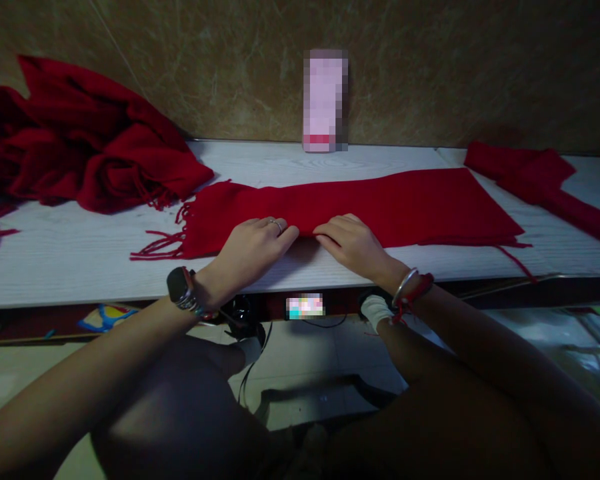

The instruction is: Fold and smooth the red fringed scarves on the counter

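Note:
A red fringed scarf (420,207) lies folded in a long flat strip across the white wood-grain table. Its fringe hangs out at the left end, and a few strands show at the right end. My left hand (257,247) grips the near edge around the middle, thumb and fingers pressed together on the cloth. Close beside it, my right hand (353,243) pinches the same edge. Between the two hands the edge is slightly raised, with shadow beneath. The fingertips are partly hidden in the cloth.
Crumpled red cloth with fringe (105,147) is heaped at the left, touching the scarf's fringed end. Another red cloth strip (535,177) lies at the right. A blurred pink object (324,100) leans on the brown marbled wall (220,73). The table's front edge (105,295) is near my forearms.

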`<control>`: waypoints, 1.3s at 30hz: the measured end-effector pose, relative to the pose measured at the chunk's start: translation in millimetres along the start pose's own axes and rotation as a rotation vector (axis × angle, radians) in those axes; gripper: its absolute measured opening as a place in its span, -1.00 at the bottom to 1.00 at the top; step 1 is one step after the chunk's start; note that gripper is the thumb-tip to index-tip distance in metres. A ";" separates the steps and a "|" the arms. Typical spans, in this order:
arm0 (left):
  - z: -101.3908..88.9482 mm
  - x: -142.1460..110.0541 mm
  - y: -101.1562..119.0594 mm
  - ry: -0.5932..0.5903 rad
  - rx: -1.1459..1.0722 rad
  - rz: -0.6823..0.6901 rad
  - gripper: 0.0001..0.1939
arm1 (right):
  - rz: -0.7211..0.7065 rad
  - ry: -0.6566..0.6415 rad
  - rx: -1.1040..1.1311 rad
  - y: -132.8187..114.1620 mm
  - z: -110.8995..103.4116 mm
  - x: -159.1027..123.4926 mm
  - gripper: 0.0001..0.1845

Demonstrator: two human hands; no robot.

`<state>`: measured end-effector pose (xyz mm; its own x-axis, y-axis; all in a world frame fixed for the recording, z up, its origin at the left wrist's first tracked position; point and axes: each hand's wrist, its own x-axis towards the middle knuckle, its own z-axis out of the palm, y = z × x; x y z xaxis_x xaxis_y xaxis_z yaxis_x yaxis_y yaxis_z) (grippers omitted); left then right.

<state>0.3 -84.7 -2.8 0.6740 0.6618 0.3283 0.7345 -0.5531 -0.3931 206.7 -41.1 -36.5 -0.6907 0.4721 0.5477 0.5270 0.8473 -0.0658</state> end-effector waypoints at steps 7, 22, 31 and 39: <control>3.6 4.6 9.4 -0.121 -0.077 -0.031 -0.79 | -0.001 -0.019 0.021 0.3 0.0 0.4 -0.78; 6.4 7.4 11.7 -0.216 -0.210 -0.107 -0.79 | 0.042 -0.066 0.026 -0.1 0.2 1.1 -0.78; 7.6 6.8 13.2 -0.140 -0.236 -0.138 -0.76 | 0.031 -0.064 0.029 0.0 0.3 0.8 -0.76; 2.3 5.3 2.7 -0.107 -0.106 -0.101 -0.75 | 0.026 -0.019 0.018 -0.4 -0.4 -0.2 -0.73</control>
<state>5.7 -81.5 -4.1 0.5882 0.7638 0.2657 0.8062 -0.5275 -0.2680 206.8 -41.6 -36.2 -0.6863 0.4979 0.5301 0.5359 0.8390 -0.0943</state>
